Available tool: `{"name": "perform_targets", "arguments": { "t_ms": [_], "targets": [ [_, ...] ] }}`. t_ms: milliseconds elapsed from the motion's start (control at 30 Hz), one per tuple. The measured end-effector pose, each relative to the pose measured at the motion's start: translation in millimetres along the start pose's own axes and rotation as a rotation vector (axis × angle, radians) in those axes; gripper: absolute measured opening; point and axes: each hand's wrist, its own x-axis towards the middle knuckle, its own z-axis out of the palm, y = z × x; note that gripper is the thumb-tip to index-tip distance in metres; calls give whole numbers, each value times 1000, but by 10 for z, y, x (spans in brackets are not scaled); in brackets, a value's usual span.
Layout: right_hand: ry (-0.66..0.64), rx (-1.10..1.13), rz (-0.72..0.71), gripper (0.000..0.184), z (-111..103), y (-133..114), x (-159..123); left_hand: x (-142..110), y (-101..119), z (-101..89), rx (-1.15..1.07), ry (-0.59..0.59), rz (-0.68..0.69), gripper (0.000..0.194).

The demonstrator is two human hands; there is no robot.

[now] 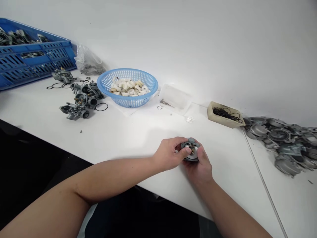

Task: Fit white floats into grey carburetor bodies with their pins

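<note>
My left hand (169, 153) and my right hand (198, 168) together hold a small grey metal carburetor body (192, 149) just above the white table (119, 138) near its front edge. Its round underside sits in my right palm, and brass parts show at its centre. The fingers of my left hand press on its top, with the thumb hiding part of it. Several other assembled carburetors (81, 99) lie far to the left, out of reach of both hands.
A blue plastic crate (34, 58) of metal parts stands at the far left, and a blue mesh basket (127, 74) holds white pieces. Beyond my hands are a clear tray of pins (174, 99) and a beige tray of black O-rings (224, 114). Grey metal castings (279, 142) are heaped at the right.
</note>
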Motion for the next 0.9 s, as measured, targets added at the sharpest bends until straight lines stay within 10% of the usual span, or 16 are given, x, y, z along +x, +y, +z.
{"name": "perform_targets", "arguments": {
  "t_ms": [900],
  "targets": [
    [-47, -67, 4, 53, 11, 5, -27, 32, -52, -48, 22, 5, -84, 37]
  ]
}}
